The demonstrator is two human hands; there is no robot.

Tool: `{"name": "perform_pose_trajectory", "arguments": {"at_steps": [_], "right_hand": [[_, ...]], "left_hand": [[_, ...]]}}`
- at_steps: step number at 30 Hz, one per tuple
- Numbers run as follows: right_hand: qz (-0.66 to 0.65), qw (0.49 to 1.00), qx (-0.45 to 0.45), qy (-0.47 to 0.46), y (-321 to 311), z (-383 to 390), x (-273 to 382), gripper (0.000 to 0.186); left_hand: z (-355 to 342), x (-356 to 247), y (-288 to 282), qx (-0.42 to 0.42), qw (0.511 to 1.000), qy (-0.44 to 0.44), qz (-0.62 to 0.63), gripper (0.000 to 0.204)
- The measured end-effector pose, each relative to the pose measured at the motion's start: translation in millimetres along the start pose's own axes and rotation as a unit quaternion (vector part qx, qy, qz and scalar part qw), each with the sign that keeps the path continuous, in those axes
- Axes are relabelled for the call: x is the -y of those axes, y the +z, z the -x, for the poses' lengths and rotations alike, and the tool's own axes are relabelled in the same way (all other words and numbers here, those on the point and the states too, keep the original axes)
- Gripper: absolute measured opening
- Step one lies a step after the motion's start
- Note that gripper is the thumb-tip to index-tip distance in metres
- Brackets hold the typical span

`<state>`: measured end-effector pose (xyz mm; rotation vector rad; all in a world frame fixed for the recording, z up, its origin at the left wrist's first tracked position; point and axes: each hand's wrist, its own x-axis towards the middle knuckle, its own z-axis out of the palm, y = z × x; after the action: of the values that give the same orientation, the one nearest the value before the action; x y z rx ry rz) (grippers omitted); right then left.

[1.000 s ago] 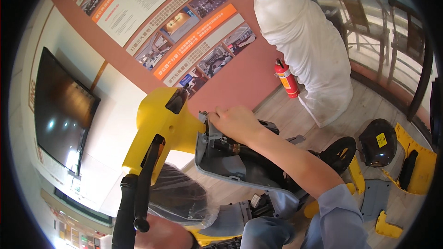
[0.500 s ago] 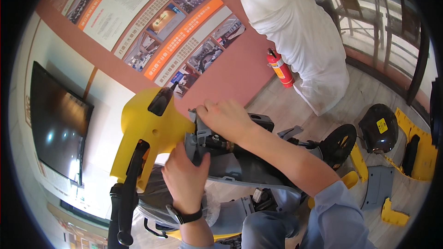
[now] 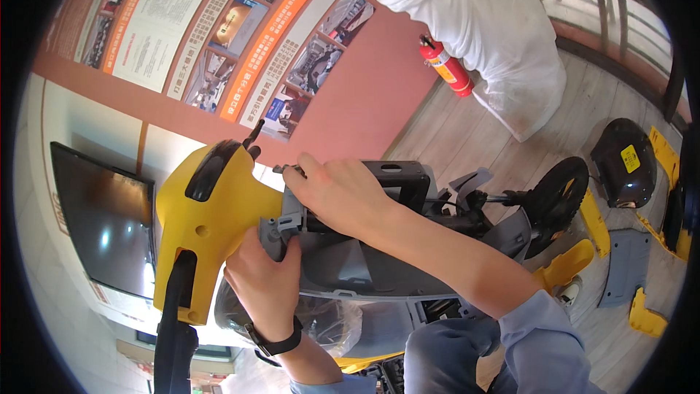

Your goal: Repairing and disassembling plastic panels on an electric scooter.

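Grey plastic inner panel [image 3: 343, 266] of a partly stripped yellow scooter, lying near mid-frame, long axis running from the yellow front cover [image 3: 211, 226] on the left toward the rear wheel [image 3: 558, 193] on the right. Joined to the yellow cover at its left end, along a seam with small grey tabs.

Left hand [image 3: 266, 284] pressed up against that seam from below, fingers curled onto the grey panel's left edge just beside the yellow shell; clamped or merely bracing, cannot tell. Black band on that wrist. Right hand [image 3: 339, 193] resting on top of the same junction, fingertips pinched together around something small at the upper corner; the item itself too small to make out. Right forearm crossing over the panel from lower right, in a blue-grey sleeve.

Seam lying between the two hands: left hand under and slightly left of it, right hand above it, both touching, the right nearer the top fastening point.

Further out: black handlebar grip [image 3: 175, 321] at lower left, loose yellow and grey body parts [image 3: 634, 263] on the wooden floor, a black helmet-like shell [image 3: 623, 164], a red fire extinguisher [image 3: 446, 66] against the wall, a dark screen [image 3: 102, 219] at left.
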<state>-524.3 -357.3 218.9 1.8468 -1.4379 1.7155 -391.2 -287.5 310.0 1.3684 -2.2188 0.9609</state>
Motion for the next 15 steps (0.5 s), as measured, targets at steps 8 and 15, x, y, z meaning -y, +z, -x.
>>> {"name": "perform_pose_trajectory", "arguments": {"at_steps": [8, 15], "right_hand": [[0.002, 0.997, -0.072, -0.038, 4.4, -7.4, -9.7, 0.016], [0.019, 0.991, -0.113, -0.067, 4.6, -15.3, -14.2, 0.011]], "left_hand": [[2.8, 17.8, -14.5, 0.132, 0.975, -0.042, 0.175, 0.037], [24.3, 34.1, -6.5, 0.099, 0.925, -0.097, 0.354, 0.024]]}}
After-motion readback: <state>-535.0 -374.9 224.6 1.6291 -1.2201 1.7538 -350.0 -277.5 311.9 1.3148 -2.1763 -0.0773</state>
